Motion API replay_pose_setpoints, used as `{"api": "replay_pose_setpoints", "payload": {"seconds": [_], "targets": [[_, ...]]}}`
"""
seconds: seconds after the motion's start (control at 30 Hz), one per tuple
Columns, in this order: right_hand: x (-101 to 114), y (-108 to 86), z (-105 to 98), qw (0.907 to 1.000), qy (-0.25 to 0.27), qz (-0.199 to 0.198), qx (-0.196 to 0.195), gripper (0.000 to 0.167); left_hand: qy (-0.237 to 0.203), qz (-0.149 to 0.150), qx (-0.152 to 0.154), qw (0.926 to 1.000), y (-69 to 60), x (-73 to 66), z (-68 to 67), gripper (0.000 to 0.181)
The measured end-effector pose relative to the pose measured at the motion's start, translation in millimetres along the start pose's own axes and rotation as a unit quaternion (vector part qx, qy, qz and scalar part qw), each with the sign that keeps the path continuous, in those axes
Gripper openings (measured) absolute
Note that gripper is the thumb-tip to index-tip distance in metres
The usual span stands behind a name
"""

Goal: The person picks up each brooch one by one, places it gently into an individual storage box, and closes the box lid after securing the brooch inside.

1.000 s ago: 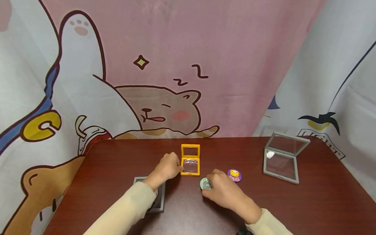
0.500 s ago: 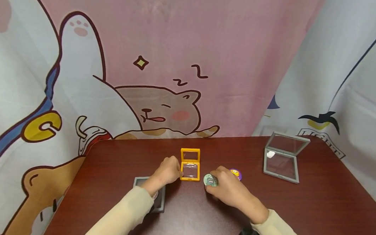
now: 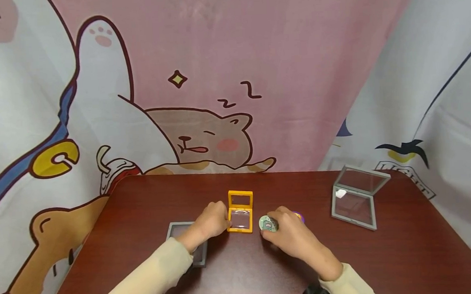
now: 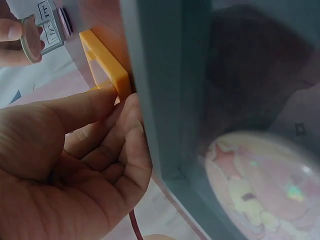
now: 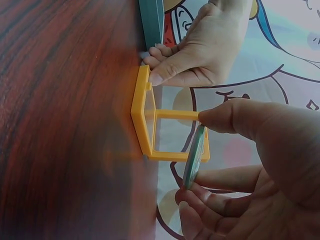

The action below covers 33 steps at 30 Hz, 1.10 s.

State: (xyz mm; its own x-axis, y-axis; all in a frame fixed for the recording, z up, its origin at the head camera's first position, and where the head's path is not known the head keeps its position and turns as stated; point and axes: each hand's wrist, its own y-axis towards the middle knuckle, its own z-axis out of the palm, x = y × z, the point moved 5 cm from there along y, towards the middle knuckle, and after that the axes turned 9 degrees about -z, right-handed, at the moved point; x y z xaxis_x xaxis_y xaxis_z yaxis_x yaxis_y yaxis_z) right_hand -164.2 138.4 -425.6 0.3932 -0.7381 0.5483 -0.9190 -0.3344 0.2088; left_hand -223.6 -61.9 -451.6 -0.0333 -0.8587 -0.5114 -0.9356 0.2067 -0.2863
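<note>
With thumb and curled fingers, my left hand (image 3: 213, 220) pinches the left edge of a small yellow display case (image 3: 240, 230). The case has its clear-windowed lid raised at the back. To its right, my right hand (image 3: 291, 233) holds a round mint-green pin badge (image 3: 266, 223) between thumb and fingertips. In the right wrist view the badge (image 5: 194, 157) stands edge-on, above the table and near the yellow case. A purple badge (image 3: 300, 215) lies on the table, mostly hidden behind my right hand.
Under my left forearm lies a grey case (image 3: 201, 257); the left wrist view shows a round pink badge (image 4: 260, 187) inside it. Another grey case (image 3: 353, 223) stands with its lid up at the right. A printed curtain (image 3: 295, 73) hangs behind the brown table (image 3: 405, 253).
My left hand has drawn the yellow case a little nearer to me. The right hand has shifted slightly right with the green badge and now hides more of the purple one.
</note>
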Motion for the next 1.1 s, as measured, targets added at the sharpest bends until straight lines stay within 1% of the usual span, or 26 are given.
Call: {"api": "replay_pose_setpoints", "payload": {"seconds": [0.2,0.37,0.4,0.43,0.47,0.5,0.57,0.63,0.7,0.73,0.8,0.97,1.03,1.1], "targets": [[1,-0.5,0,1.0,0.005,0.0,-0.001,0.03,0.006,0.015,-0.008,0.9998,-8.9,-2.4,0.1,0.055],[1,-1.0,1,1.0,0.008,0.0,0.0,0.031,-0.003,0.03,-0.006,0.9995,-14.0,-2.8,3.2,0.053],[2,-1.3,1,1.0,0.008,0.001,0.0,0.031,-0.005,0.034,-0.005,0.9994,-13.6,-1.6,5.2,0.053],[2,-1.6,1,1.0,0.008,0.002,-0.001,0.031,0.002,0.046,-0.011,0.9989,-9.0,3.6,11.4,0.052],[2,-1.9,1,1.0,0.008,0.003,-0.001,0.031,0.004,0.053,-0.013,0.9985,-7.2,5.8,14.6,0.051],[2,-2.1,1,1.0,0.007,0.004,-0.001,0.032,0.011,0.064,-0.018,0.9977,-1.7,11.4,21.4,0.049],[3,-2.5,1,1.0,0.008,0.004,-0.001,0.033,0.019,0.078,-0.028,0.9964,3.4,17.7,29.3,0.047],[4,-2.7,2,0.9999,0.011,0.005,0.001,0.033,0.022,0.084,-0.035,0.9956,5.2,21.2,35.0,0.044],[6,-3.1,3,0.9999,0.014,0.003,0.001,0.034,0.014,0.08,-0.031,0.9962,1.7,19.1,35.2,0.042],[7,-3.3,3,0.9999,0.016,0.001,0.001,0.034,0.007,0.079,-0.03,0.9964,-2.2,16.2,33.4,0.042],[8,-4.0,4,0.9998,0.018,0.0,-0.001,0.034,0.009,0.069,-0.024,0.9973,-0.6,18.7,38.6,0.041],[13,-6.4,6,0.9996,0.021,-0.013,-0.011,0.034,0.028,0.058,-0.027,0.9976,14.4,34.9,59.0,0.041],[14,-7.3,7,0.9993,0.024,-0.021,-0.017,0.034,0.03,0.06,-0.027,0.9973,16.6,38.0,63.9,0.041],[16,-7.9,8,0.9989,0.024,-0.031,-0.025,0.033,0.03,0.065,-0.028,0.997,14.6,37.6,65.0,0.04]]}}
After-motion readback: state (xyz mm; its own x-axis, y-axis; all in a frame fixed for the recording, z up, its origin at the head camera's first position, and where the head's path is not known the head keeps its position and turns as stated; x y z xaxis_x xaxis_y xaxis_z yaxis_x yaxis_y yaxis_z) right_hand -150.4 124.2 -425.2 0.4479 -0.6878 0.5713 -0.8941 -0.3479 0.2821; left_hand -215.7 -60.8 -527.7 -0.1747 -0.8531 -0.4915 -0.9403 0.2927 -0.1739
